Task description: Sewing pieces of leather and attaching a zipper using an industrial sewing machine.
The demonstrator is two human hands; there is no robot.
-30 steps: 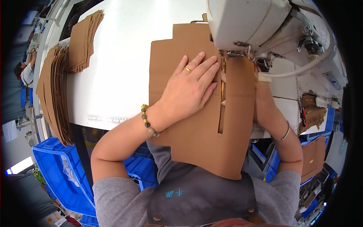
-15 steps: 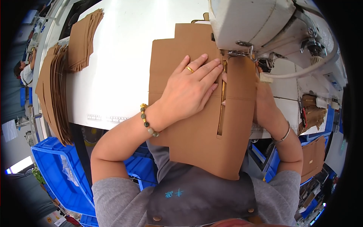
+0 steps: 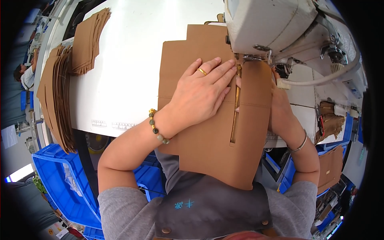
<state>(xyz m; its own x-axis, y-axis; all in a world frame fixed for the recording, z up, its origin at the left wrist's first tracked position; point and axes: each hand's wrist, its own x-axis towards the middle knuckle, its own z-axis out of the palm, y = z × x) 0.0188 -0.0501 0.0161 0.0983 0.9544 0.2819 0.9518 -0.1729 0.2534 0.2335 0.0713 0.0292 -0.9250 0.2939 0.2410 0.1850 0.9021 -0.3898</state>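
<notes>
A brown leather-like panel (image 3: 204, 140) with notched corners lies under the sewing machine's head (image 3: 272, 28) and hangs over the table's front edge towards my lap. In its long slot runs a gold-toothed zipper (image 3: 236, 102). My left hand (image 3: 206, 88) rests flat on the panel, fingers stretched, fingertips just left of the slot's far end near the presser foot (image 3: 253, 58). My right hand (image 3: 279, 105) reaches beneath the panel from its right edge. Bits of its fingers show through the slot beside the zipper; the rest of those fingers are hidden.
Stacks of brown pieces (image 3: 56, 96) stand at the table's left, beside another stack (image 3: 89, 42). Folded brown pieces with zippers (image 3: 331, 120) lie at the right. Blue bins (image 3: 66, 182) sit below the table (image 3: 132, 48). Another person (image 3: 26, 75) is far off at the left.
Both hands keep their places on and under the panel. The whole view has shifted very slightly; no clear feed of the panel shows.
</notes>
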